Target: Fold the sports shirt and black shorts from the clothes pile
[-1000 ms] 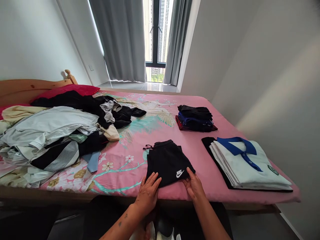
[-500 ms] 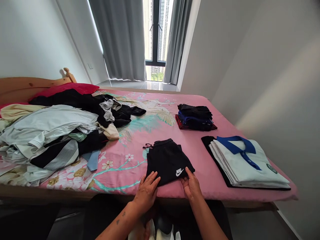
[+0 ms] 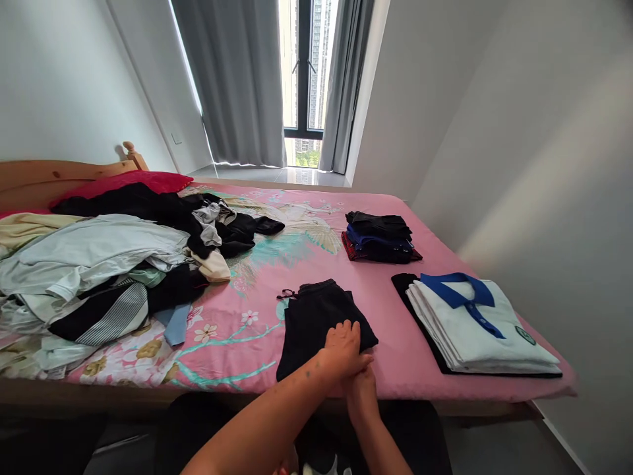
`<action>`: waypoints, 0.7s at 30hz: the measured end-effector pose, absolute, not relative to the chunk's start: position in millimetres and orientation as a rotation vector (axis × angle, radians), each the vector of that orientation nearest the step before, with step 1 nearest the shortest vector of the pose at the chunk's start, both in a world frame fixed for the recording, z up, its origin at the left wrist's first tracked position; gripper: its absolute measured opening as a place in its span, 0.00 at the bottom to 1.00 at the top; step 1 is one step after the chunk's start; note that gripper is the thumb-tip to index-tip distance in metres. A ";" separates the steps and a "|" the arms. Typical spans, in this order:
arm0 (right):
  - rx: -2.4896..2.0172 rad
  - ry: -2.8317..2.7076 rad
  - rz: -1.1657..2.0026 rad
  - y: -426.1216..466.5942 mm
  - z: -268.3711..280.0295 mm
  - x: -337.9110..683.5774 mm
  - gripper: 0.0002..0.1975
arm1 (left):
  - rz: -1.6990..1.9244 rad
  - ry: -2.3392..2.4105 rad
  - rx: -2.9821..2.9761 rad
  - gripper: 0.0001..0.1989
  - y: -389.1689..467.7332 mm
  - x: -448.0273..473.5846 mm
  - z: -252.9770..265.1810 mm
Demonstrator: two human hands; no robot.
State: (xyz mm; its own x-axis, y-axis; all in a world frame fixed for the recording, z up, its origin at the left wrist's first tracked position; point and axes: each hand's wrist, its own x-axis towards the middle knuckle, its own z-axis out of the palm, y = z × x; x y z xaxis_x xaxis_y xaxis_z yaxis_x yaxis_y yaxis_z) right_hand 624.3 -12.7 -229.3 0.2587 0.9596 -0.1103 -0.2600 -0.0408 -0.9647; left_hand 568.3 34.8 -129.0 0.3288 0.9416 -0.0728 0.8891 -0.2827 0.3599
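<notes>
Folded black drawstring shorts (image 3: 309,323) lie at the near edge of the bed, with the cord sticking out at the upper left. My left hand (image 3: 343,346) reaches across to their right part and rests on the cloth, fingers stretched out. That hand covers the white logo. Just below it, my right hand (image 3: 362,389) is at the lower right edge of the shorts. The left hand hides most of the right hand's fingers, so I cannot see whether they grip the cloth.
Left on the bed (image 3: 306,264) is a loose heap of clothes (image 3: 99,247), with a red pillow (image 3: 148,179) behind. A folded dark stack (image 3: 378,234) sits at the back right. White polo shirts with a blue collar (image 3: 475,330) are piled nearer, on black cloth.
My left hand has moved from the lower left edge of the shorts across to the right, over the logo and partly over my right hand. My right hand has shifted slightly down and left.
</notes>
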 end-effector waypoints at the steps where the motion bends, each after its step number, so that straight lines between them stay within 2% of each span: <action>1: -1.201 -0.777 1.172 -16.5 -229.9 622.5 0.19 | 0.162 1.666 2.216 0.40 40.6 579.2 -129.1; 3: -1.220 -0.793 1.178 -22.0 -228.6 618.9 0.19 | 0.111 1.726 2.111 0.40 49.0 596.7 -130.9; 8: -1.250 -1.035 1.042 -12.7 -223.4 604.2 0.20 | 0.245 1.790 1.927 0.19 61.0 608.9 -135.4; 13: -1.302 -1.097 0.977 5.8 -217.5 584.0 0.22 | 0.568 1.732 1.733 0.11 86.9 574.3 -111.1; 15: -1.367 -1.132 0.983 5.1 -207.3 583.5 0.22 | 0.759 1.690 1.621 0.11 96.2 549.8 -90.5; 18: -1.413 -1.299 0.959 -3.6 -175.6 602.8 0.16 | 0.994 1.619 1.440 0.16 91.6 504.7 -55.9; 21: -1.306 -1.610 0.673 -13.2 -125.5 643.4 0.14 | 1.291 1.383 1.038 0.16 60.0 458.0 -29.6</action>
